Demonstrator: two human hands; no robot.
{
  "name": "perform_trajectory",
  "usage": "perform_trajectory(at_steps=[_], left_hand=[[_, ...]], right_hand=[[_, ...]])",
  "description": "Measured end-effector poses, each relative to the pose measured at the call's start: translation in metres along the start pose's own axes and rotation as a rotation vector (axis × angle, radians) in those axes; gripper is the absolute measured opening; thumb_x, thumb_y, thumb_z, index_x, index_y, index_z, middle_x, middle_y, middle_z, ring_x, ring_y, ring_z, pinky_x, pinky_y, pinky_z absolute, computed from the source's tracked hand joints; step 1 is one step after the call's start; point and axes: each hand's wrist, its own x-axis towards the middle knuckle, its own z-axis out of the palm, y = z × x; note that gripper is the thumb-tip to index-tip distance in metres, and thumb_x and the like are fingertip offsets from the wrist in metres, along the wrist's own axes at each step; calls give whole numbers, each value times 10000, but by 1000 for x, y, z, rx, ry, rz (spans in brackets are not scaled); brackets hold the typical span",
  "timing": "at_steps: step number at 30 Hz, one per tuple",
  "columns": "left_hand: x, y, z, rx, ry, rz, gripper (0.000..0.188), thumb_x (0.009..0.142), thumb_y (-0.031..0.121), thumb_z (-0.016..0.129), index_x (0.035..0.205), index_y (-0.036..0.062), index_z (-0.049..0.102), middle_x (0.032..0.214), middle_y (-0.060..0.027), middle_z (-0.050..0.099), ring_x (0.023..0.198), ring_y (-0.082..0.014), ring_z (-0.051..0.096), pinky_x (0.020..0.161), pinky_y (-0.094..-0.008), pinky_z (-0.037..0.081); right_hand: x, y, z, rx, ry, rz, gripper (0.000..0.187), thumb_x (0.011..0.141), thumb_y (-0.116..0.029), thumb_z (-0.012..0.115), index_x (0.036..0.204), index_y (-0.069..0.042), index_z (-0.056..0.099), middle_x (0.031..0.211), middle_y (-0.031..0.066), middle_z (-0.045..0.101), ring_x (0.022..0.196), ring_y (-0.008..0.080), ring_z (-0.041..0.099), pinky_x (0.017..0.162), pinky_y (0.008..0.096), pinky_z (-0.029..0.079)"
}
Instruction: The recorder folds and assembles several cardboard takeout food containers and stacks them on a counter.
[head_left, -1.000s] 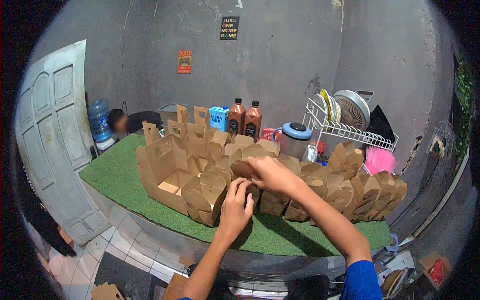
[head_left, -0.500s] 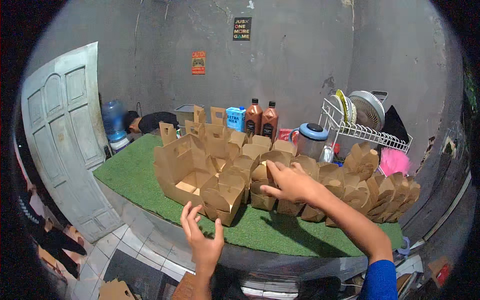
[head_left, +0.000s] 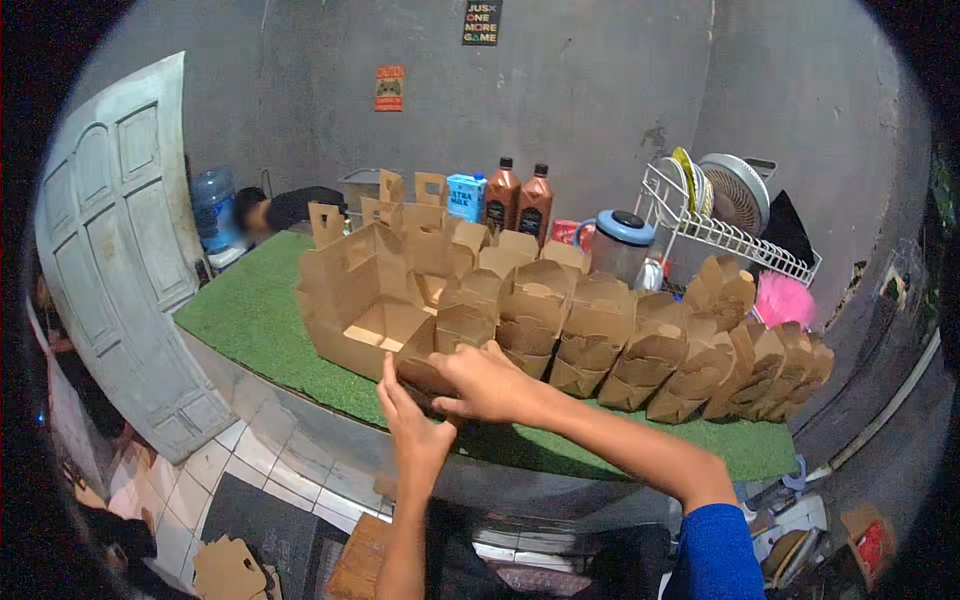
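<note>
Near the table's front edge, a small brown cardboard box [head_left: 424, 368] sits between my two hands, mostly covered by them. My left hand [head_left: 413, 432] is against its near left side, fingers pointing up along the cardboard and thumb toward the right hand. Reaching across from the right, my right hand [head_left: 490, 384] grips the box's right side and top, with some fingertips hidden. Just behind stands a larger open cardboard carrier box [head_left: 345, 325] with a raised back. To the right, a row of small brown boxes [head_left: 532, 310] stands upright, flaps up.
Green turf matting [head_left: 240, 320] covers the table. Behind the boxes are a blue carton [head_left: 466, 198], brown bottles [head_left: 502, 195], a blue-lidded jug [head_left: 622, 240] and a white dish rack [head_left: 730, 255]. Another person [head_left: 290, 210] bends beyond the table's far left. A white door [head_left: 125, 260] stands left.
My right hand has moved left from the row of boxes onto the front small box. My left hand has come up against the same box. The view has tilted down.
</note>
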Motion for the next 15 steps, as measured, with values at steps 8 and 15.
perform_trajectory(at_steps=[8, 15], left_hand=[[-4, 52, -41, 34, 212, 307, 1052, 570, 91, 818, 1433, 27, 221, 1301, -180, 394, 1183, -299, 434, 1010, -400, 353], [55, 68, -19, -192, 235, 359, 961, 670, 66, 786, 1431, 14, 202, 1321, -188, 401, 1222, -307, 412, 1046, -399, 306]], right_hand=[[-31, -23, -68, 137, 300, -268, 332, 752, -162, 670, 1040, -26, 573, 911, 172, 618, 926, 336, 595, 766, 473, 422], [8, 19, -128, 198, 678, -290, 289, 800, -109, 672, 1018, 66, 597, 800, 185, 637, 727, 252, 636, 695, 354, 494]])
